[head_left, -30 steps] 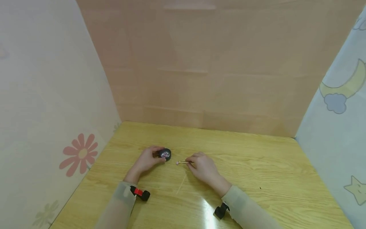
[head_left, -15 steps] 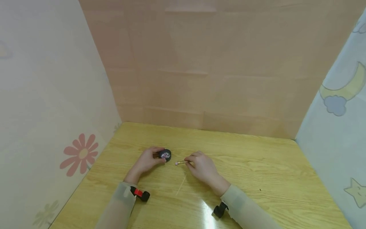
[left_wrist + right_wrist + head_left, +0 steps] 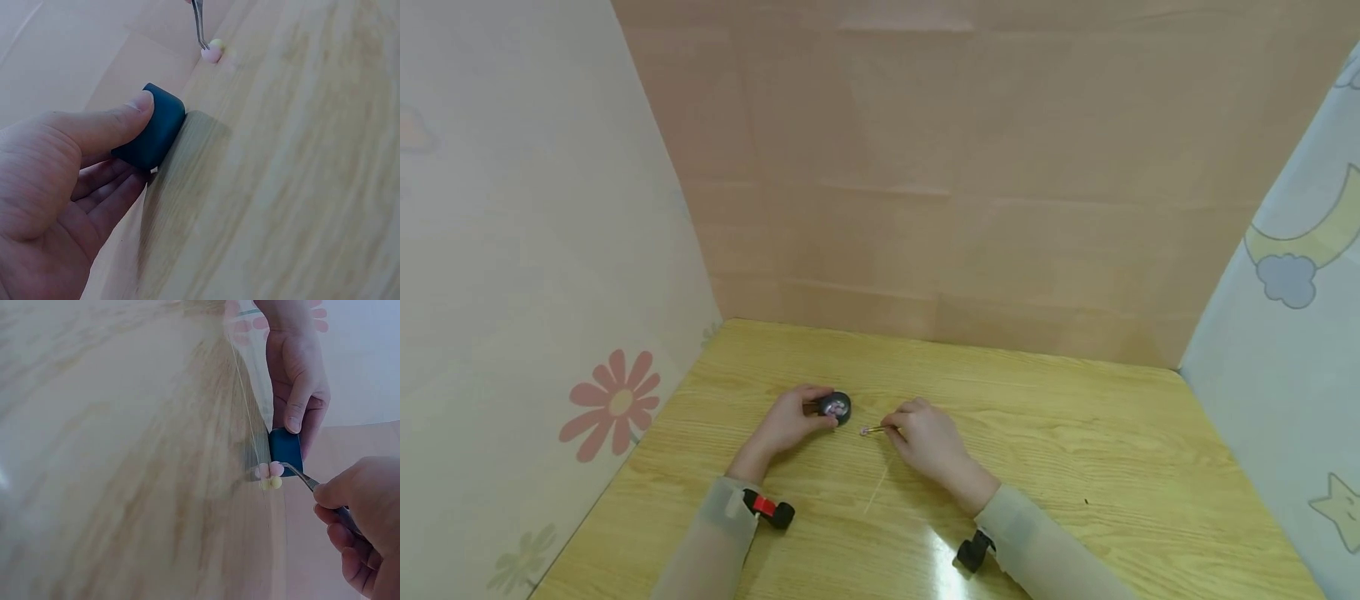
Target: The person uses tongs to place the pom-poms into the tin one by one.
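Observation:
My left hand [image 3: 787, 421] holds a small dark teal round container [image 3: 835, 407] by its sides, thumb on one side and fingers on the other. Its open top shows pinkish pieces inside in the head view. In the right hand [image 3: 929, 442] is a pair of metal tweezers [image 3: 306, 479], pinched between thumb and fingers. The tips touch a small pink ball [image 3: 211, 55], with a yellow ball [image 3: 275, 482] right against it. In the head view these sit just right of the container, apart from it. Whether the balls touch the tabletop I cannot tell.
The wood-grain table [image 3: 1037, 417] is glossy and mirrors the balls. A tan backdrop [image 3: 940, 183] stands behind it, with pale patterned walls on both sides. A tiny dark speck [image 3: 1086, 502] lies at the right.
My right hand has shifted slightly left, bringing the tweezers and balls a little nearer the container. The left hand stays in place on the container. The head view has tilted slightly.

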`<state>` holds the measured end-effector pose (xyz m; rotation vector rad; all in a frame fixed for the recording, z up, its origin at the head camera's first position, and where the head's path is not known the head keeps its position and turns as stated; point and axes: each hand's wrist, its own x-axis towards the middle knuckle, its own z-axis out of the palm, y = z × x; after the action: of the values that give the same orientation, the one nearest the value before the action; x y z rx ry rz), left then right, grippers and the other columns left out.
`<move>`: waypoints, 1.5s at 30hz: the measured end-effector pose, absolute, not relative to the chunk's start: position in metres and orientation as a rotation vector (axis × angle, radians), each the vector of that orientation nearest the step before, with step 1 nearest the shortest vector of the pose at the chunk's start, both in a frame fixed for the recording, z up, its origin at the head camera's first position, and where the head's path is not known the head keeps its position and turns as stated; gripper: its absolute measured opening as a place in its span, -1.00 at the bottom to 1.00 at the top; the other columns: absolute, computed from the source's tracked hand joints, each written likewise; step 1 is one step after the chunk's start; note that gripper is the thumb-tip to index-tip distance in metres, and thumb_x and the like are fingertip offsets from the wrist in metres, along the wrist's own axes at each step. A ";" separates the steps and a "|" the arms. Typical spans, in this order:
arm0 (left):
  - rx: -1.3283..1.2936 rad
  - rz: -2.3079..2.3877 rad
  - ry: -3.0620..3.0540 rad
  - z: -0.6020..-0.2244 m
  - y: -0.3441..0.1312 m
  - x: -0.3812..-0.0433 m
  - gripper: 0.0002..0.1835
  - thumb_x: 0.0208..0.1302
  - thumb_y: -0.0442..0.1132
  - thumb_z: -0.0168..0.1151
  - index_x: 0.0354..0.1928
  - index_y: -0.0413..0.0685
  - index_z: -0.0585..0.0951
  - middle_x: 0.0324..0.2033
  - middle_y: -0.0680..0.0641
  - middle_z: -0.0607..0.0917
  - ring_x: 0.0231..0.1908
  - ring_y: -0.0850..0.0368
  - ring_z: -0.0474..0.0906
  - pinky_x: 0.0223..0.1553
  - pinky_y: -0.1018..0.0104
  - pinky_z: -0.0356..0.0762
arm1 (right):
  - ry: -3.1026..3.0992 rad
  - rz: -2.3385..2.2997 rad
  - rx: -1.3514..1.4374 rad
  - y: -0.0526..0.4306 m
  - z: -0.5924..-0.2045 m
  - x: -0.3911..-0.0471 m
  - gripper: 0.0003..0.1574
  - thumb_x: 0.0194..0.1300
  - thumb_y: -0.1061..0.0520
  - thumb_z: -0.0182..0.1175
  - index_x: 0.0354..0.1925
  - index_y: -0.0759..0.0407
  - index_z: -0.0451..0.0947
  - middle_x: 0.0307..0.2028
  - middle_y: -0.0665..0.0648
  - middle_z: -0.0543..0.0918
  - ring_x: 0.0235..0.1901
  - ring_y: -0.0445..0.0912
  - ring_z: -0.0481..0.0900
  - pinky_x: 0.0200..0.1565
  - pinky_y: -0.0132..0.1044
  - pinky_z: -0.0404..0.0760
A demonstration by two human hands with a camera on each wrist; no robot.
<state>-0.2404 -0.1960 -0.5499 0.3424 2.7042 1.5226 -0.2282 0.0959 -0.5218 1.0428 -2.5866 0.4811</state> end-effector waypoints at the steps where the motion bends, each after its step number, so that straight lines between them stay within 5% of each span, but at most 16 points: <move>1: 0.344 1.521 2.705 -0.550 -0.196 -0.240 -0.39 0.29 -0.21 0.61 0.35 -0.19 0.66 0.23 -0.18 0.66 0.17 -0.11 0.66 0.23 0.01 0.65 | -2.587 0.490 1.043 0.096 -0.522 -0.228 -0.94 0.39 0.10 0.49 -0.18 0.00 0.87 -0.26 -0.04 0.79 -0.23 -0.10 0.68 -0.21 -0.19 0.76; 11: 0.322 1.515 2.709 -0.549 -0.196 -0.241 -0.40 0.29 -0.23 0.60 0.35 -0.19 0.66 0.22 -0.19 0.66 0.17 -0.11 0.67 0.23 0.00 0.65 | -2.665 0.746 0.912 0.098 -0.522 -0.231 -0.90 0.43 0.09 0.45 -0.13 -0.02 0.87 -0.18 -0.08 0.80 -0.19 -0.16 0.69 -0.27 -0.28 0.70; 22: 0.312 1.500 2.718 -0.548 -0.197 -0.240 -0.39 0.29 -0.23 0.60 0.35 -0.19 0.66 0.24 -0.20 0.65 0.17 -0.12 0.67 0.23 -0.01 0.66 | -2.702 0.717 0.825 0.102 -0.525 -0.230 -0.93 0.41 0.11 0.46 -0.18 0.00 0.88 -0.24 -0.06 0.78 -0.39 -0.22 0.56 -0.46 -0.38 0.51; 45: 0.362 1.461 2.751 -0.543 -0.196 -0.237 -0.40 0.30 -0.23 0.60 0.35 -0.21 0.66 0.24 -0.20 0.66 0.19 -0.12 0.65 0.25 -0.04 0.64 | -2.667 0.838 0.770 0.057 -0.508 -0.245 -0.85 0.49 0.05 0.40 -0.07 -0.03 0.87 -0.20 -0.05 0.81 -0.25 -0.13 0.69 -0.19 -0.15 0.72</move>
<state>-0.2374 -0.1962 -0.5432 0.3617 2.7506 1.4615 -0.2453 0.0568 -0.5075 0.7699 -2.6675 0.8375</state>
